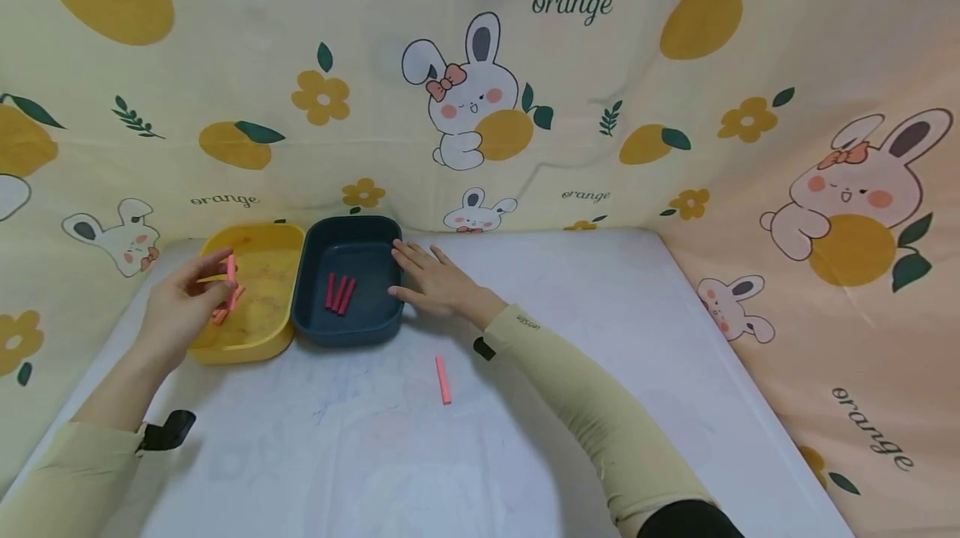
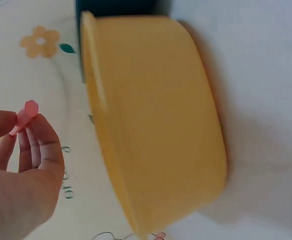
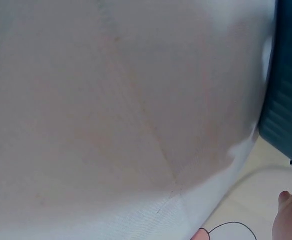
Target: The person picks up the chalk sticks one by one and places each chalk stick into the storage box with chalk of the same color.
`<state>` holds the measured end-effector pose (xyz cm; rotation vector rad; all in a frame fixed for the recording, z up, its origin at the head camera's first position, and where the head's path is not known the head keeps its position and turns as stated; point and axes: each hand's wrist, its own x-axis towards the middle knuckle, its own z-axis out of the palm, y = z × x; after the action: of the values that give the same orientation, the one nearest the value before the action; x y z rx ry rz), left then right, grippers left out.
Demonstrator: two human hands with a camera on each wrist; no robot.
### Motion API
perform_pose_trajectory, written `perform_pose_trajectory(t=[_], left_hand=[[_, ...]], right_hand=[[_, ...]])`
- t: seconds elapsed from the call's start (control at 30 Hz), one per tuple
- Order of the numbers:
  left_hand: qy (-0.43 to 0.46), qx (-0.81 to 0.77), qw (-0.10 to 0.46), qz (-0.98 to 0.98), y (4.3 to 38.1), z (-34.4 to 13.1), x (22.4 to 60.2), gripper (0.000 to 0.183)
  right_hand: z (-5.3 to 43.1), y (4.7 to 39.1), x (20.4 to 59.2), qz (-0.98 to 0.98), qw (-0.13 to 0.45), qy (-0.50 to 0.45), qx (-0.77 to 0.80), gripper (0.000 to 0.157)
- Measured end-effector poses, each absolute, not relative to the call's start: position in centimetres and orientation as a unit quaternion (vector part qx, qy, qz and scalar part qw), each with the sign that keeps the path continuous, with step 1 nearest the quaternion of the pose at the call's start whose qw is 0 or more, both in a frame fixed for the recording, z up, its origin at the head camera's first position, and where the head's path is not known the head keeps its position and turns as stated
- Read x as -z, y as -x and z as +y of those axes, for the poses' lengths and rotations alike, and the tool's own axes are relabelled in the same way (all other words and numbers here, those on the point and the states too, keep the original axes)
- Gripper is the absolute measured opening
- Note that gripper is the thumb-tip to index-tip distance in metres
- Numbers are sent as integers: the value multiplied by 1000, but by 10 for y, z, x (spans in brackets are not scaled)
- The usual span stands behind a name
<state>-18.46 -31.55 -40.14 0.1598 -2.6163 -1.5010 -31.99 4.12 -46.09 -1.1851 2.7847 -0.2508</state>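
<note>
My left hand (image 1: 176, 313) pinches a short pink stick (image 1: 231, 269) between thumb and fingertips, above the yellow box (image 1: 247, 352). In the left wrist view the pink stick (image 2: 28, 114) has a flat, six-sided end. Other pink sticks (image 1: 220, 315) lie inside the yellow box, partly hidden by the hand. Against the right side of the dark blue box (image 1: 348, 338), my right hand (image 1: 438, 284) rests with its fingers spread and touching the rim. Three dark red sticks (image 1: 340, 294) lie side by side in that box. A single pink stick (image 1: 443, 379) lies on the table.
The two boxes stand side by side at the back left of the white table (image 1: 360, 455). Behind them hangs a patterned cloth (image 1: 585, 62) with rabbits and oranges, which also runs along the right side.
</note>
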Motion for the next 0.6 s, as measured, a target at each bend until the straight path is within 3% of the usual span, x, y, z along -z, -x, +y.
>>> perform_pose_trajectory(t=[0.6], left_hand=[[-5, 372, -28, -928, 238, -336, 439, 53]], right_hand=[[41, 320, 461, 915, 49, 393, 79, 81]])
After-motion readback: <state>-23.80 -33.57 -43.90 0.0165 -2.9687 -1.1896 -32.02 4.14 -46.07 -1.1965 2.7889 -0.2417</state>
